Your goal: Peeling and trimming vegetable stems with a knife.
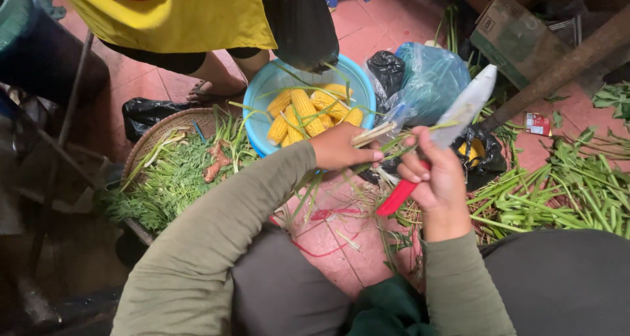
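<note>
- Left hand (338, 149), middle of the frame: closed tight around a thin bundle of pale stalks (375, 134), cut ends poking out to the right toward the blade.
- Right hand (436, 178), just right of centre: wrapped shut around the red handle of a knife (453, 123), pale blade angled up toward the upper right, edge sitting right at the stalk tips.
- Looks like trimming or stripping the stalk ends, so probably best to keep that grip close to the cut, short strokes only, blade pushed away from the left thumb.
- Worth keeping the left fingertips tucked behind the bundle; those ends are skinny and slippy-looking.
- Blue basin (262, 90) of yellow corn cobs (305, 109) just above the left hand, upper middle; stray green strands draped over it.
- Woven tray (164, 126) of leafy greens at left of the basin.
- Heap of green stems (558, 195) along the right edge, on the red tile floor (328, 244).
- Black and blue plastic bags (420, 77) behind the knife.
- Another person in a yellow top (177, 11) standing at the top left, well apart from the hands.
</note>
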